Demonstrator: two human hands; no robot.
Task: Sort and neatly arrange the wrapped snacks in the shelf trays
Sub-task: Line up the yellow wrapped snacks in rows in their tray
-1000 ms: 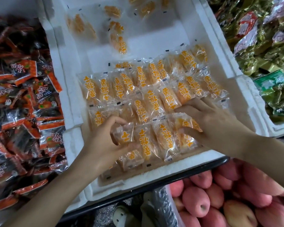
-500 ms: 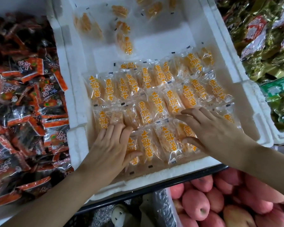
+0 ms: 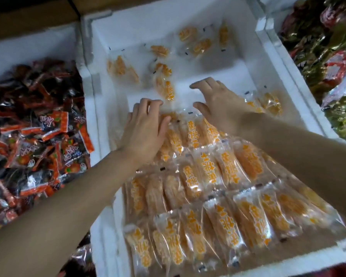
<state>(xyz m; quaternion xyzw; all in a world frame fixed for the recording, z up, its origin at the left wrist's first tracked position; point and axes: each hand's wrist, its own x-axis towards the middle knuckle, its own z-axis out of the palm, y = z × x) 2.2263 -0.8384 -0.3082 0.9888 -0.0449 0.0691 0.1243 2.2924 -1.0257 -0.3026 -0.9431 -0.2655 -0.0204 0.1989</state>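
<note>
Left hand (image 3: 146, 129): fingers straight, flat on the far row's end — likely steadying it.
Right hand (image 3: 221, 102): spread, empty, near loose peach packets (image 3: 165, 87).
Rows (image 3: 218, 176): overlapped, near end of foam tray (image 3: 268, 48).

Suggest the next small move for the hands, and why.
Probably the right hand should take the nearest loose packet and add it to the far row: it lies askew just past that row, whose left end the left hand rests on.
</note>
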